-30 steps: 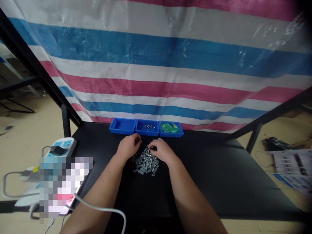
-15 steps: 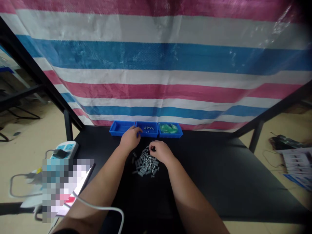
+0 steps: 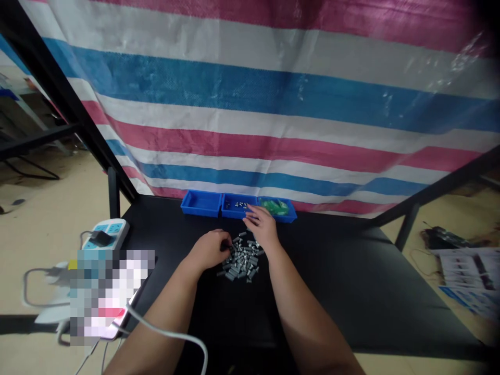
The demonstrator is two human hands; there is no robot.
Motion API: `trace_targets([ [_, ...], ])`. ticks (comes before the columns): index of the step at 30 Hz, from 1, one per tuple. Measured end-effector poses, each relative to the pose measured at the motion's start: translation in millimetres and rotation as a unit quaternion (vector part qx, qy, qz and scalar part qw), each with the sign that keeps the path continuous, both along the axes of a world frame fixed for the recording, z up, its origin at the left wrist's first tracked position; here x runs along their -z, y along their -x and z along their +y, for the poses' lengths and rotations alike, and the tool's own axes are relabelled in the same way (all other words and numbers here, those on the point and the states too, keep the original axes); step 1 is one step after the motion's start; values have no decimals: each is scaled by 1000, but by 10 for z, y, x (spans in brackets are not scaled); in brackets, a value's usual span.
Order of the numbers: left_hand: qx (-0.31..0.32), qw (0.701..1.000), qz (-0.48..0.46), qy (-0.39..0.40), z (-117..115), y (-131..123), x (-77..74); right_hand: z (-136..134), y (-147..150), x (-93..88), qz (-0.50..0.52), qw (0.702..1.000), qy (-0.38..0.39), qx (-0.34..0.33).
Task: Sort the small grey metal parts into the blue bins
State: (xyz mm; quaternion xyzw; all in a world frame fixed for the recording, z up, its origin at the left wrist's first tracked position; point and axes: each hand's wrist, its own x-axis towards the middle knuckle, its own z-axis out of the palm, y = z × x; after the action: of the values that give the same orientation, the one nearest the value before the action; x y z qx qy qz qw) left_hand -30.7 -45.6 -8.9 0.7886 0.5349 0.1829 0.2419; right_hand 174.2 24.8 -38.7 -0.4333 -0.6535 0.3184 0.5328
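Note:
A pile of small grey and silver metal parts lies on the black table. My left hand is at the pile's left edge, its fingers curled together; whatever they pinch is too small to make out. My right hand is over the front edge of the middle blue bin, fingers apart, with nothing visible in them. A few small silver pieces lie in that bin. To its left is an empty blue bin; to its right, a blue bin holds green material.
On the left are a white power strip with a black plug, a lit, blurred-out device and a white cable. A striped sheet hangs behind the black table.
My left hand has come down from the bins to the pile. My right hand has moved from the pile up to the middle bin, and its fingers have spread. The view has shifted slightly.

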Motion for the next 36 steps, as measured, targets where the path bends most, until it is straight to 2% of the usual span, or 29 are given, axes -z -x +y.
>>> trace_targets([
  [3, -6, 1000, 5, 1, -15, -6, 32, -86, -90, -18, -133, 991, -7, -22],
  [7, -21, 999, 25, 13, -14, -49, 51, -233, -221, -130, -301, 944, -16, -130],
  [11, -30, 999, 39, 6, -23, -99, 35, -250, -200, -169, -372, 908, -30, -189],
  [16, -53, 996, 68, 5, -24, -152, 30, -183, -97, -137, -423, 888, -13, -179],
  [19, -75, 995, 68, 0, -9, -181, 57, -121, -84, -209, -452, 874, -7, -180],
  [22, -93, 994, 55, 4, 0, -199, 92, 26, -90, -328, -418, 894, -33, -157],
  [25, -94, 995, 20, 4, 3, -191, 119, 224, -75, -403, -356, 932, -42, -56],
  [28, -96, 995, -19, -13, 10, -155, 135, 312, -51, -384, -354, 935, -17, 8],
  [30, -106, 993, -38, -22, 19, -128, 144, 259, -47, -337, -373, 928, -10, -4],
  [36, -125, 990, -64, -19, 44, -92, 213, -133, -78, -227, -387, 912, -10, -134],
])
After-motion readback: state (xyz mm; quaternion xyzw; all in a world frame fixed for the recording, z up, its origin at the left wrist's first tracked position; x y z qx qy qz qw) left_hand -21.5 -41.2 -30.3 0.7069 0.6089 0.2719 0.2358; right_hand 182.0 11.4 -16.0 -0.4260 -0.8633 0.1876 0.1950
